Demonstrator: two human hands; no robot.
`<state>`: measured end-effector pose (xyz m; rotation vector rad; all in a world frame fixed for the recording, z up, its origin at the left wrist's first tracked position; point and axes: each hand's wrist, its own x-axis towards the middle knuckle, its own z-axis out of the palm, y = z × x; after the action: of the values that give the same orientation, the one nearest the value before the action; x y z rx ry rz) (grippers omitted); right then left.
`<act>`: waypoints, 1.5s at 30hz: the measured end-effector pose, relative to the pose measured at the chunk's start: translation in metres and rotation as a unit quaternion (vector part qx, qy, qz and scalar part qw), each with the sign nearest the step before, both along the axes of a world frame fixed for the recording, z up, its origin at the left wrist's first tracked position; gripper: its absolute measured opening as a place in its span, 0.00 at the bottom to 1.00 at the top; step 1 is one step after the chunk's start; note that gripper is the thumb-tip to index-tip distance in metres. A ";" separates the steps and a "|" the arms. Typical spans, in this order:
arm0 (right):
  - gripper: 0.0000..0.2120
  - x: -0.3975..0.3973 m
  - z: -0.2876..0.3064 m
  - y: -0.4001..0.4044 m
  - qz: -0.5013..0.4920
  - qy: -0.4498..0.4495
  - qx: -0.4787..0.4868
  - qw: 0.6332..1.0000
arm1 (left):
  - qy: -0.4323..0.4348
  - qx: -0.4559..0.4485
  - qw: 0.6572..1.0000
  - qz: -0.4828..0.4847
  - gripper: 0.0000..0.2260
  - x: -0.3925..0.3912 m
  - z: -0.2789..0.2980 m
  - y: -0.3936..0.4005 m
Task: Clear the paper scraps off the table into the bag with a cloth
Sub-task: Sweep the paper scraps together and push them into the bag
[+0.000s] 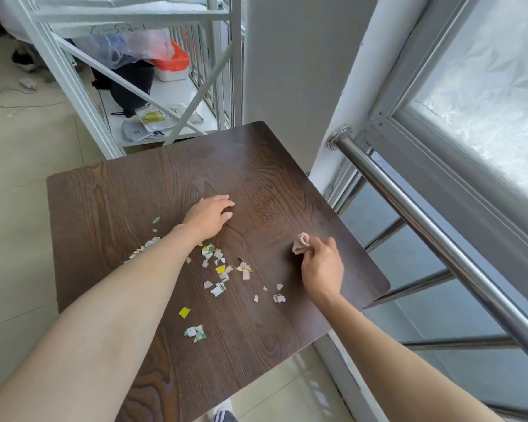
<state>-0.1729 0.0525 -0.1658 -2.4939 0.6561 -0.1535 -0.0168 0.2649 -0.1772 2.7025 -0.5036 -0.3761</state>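
Several small paper scraps [218,271], white, yellow and green, lie scattered over the middle of a dark wooden table [256,184]. My left hand [209,216] rests flat on the tabletop just beyond the scraps, fingers slightly curled, holding nothing. To the right, my right hand [322,266] pinches a small bunched pinkish cloth [301,243] against the table, a short way right of the scraps. No bag for the scraps is visible on the table.
A white metal rack [73,74] with plastic bags and an orange-lidded container stands behind the table. A steel railing [409,202] and a window run along the right. Tiled floor lies to the left, and a shoe shows below the table's near edge.
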 end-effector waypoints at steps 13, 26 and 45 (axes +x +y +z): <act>0.16 0.003 -0.008 0.109 0.031 0.029 0.041 0.998 | -0.114 0.011 0.933 0.341 0.13 -0.050 -0.011 0.159; 0.13 0.035 0.008 0.136 0.257 0.021 0.081 0.963 | -0.074 -0.045 0.956 0.280 0.15 -0.077 -0.013 0.181; 0.15 -0.016 -0.015 0.142 0.104 0.031 0.084 0.991 | -0.088 -0.015 0.926 0.367 0.19 -0.199 -0.028 0.143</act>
<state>-0.1888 0.1948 -0.1805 -2.3923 0.4120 0.0545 -0.2161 0.4080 -0.2053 2.6637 0.4647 0.0852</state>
